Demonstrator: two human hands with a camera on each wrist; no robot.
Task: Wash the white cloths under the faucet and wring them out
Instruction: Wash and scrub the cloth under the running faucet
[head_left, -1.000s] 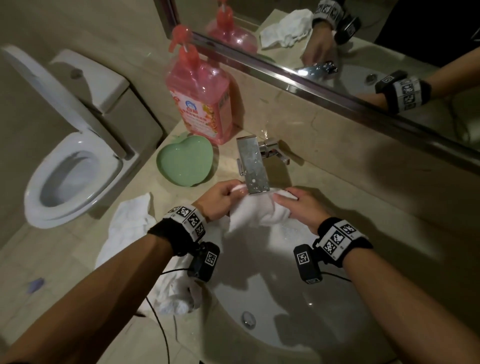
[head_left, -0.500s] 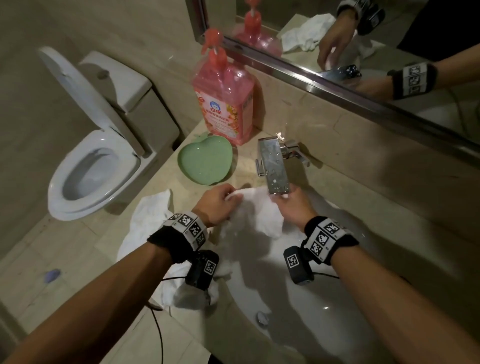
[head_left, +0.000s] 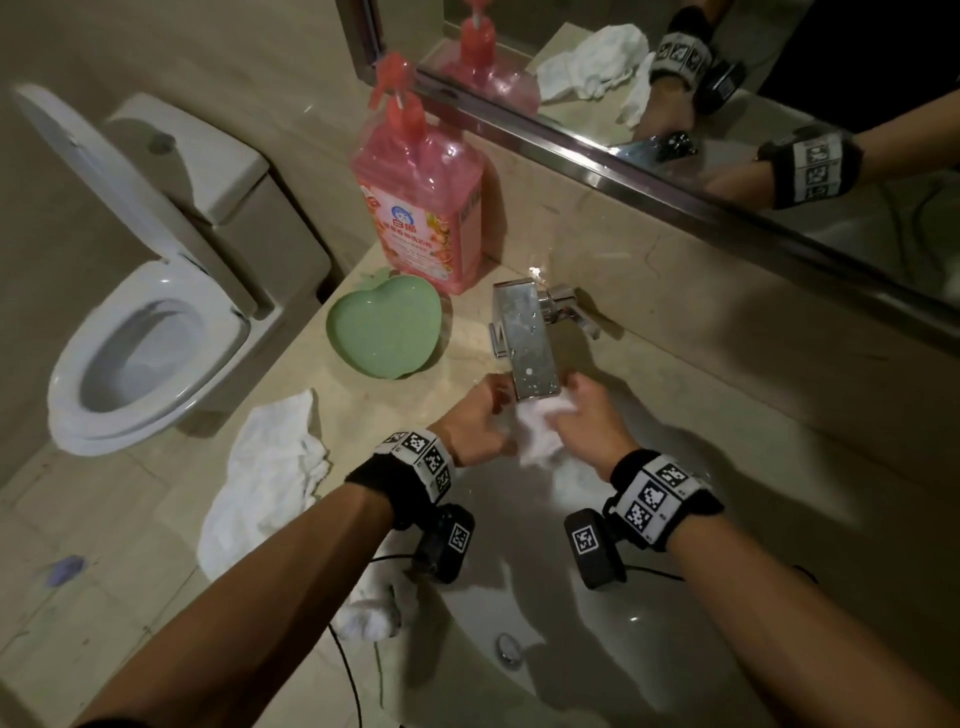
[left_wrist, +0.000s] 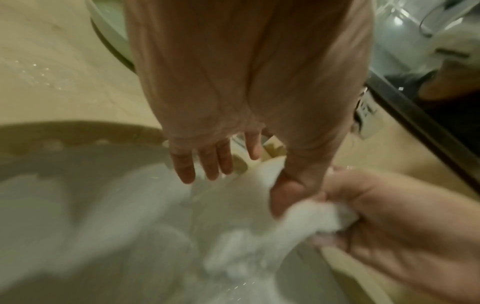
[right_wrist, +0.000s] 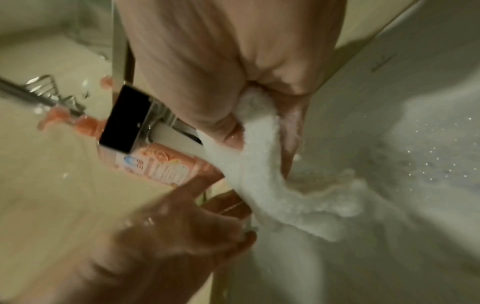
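A wet white cloth (head_left: 537, 439) hangs bunched between both hands just under the spout of the steel faucet (head_left: 527, 340), over the sink (head_left: 727, 597). My right hand (head_left: 587, 421) grips its upper end in a fist; in the right wrist view the cloth (right_wrist: 262, 164) comes out of the curled fingers (right_wrist: 291, 133). From the left, my left hand (head_left: 480, 421) holds the same cloth (left_wrist: 259, 226), thumb (left_wrist: 285, 193) pressed on it beside the right hand (left_wrist: 389, 216), fingers (left_wrist: 207, 162) spread behind. Its tail trails into the basin.
Two more white cloths lie on the counter, one left of the sink (head_left: 270, 467) and one at the rim (head_left: 369, 618). A green heart dish (head_left: 384, 332) and a pink soap bottle (head_left: 421, 208) stand behind. A toilet (head_left: 145, 338) is at left, a mirror (head_left: 727, 130) above.
Both hands have come closer together under the spout, and the cloth that was spread between them is now bunched into a narrow wad.
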